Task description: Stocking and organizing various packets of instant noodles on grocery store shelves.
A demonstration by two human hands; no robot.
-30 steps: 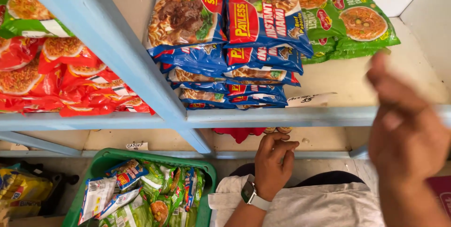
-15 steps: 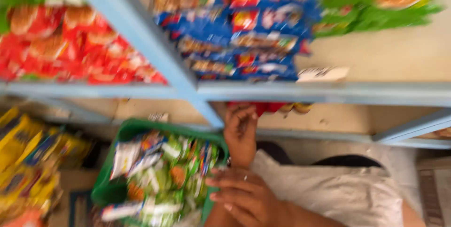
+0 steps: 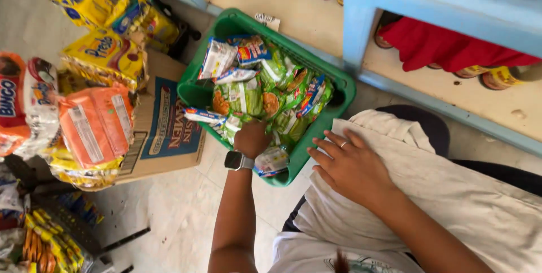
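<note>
So the left hand [image 3: 251, 137], smartwatch on the wrist, is down in the green basket [image 3: 339, 89], fingers curled in among the noodle packets [image 3: 248, 95]. The knuckles face the camera, so I can't tell whether the grip is actually closed on a packet or just pressed in between them. The right hand [image 3: 353, 166] lies flat and open on the pale cloth [image 3: 463, 194] over the person's lap, holding nothing.

The basket sits on the floor just below the blue shelf frame [image 3: 361, 19], with a cardboard box [image 3: 164, 132] touching its left side and more bagged snacks [image 3: 96, 120] piled on that.

Handling-wise, these packets look light, thin plastic film puffed around a dry noodle block. The film is probably slick and crinkly, so a pinch on a flat face may slide. The block inside should be stiff but brittle, so squeezing hard would likely crack it. I'd take one by the crimped end seam, or span the short sides with fingers and thumb. They're heaped loosely at odd angles, so pulling one may drag its neighbours.
</note>
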